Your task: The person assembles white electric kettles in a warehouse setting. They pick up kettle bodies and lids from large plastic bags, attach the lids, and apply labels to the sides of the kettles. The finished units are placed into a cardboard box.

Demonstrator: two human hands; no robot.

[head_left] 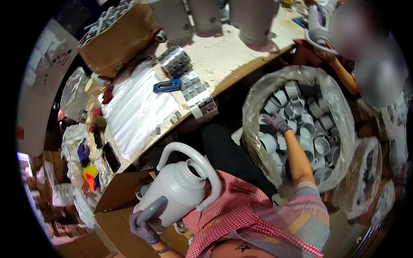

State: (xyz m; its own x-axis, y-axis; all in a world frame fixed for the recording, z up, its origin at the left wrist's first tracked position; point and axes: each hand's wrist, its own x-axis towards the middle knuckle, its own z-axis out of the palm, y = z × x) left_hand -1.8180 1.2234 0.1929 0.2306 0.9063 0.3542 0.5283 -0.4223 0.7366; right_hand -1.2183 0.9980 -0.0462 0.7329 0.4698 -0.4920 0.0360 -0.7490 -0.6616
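My left hand (145, 228), in a purple glove, is closed round the dark grey handle of a light grey jug (172, 193). The jug lies tilted over my lap, its open mouth toward the upper right, and a big curved grey carrying handle (195, 155) arches about its neck. Over to the right, my right hand (277, 123), gloved too, reaches into a large round container lined with a clear plastic bag (254, 101). Its fingers are stretched out on top of many grey plastic cup-shaped parts (306, 131); the fingertips are partly hidden among them.
On the worktable (234, 71) are a roll of printed labels (200, 94), a blue cutter (167, 85), white plastic sheets (137, 105) and grey jugs (257, 21). A cardboard box (122, 189) stands beside my left arm. At upper right a co-worker holds another jug (319, 28).
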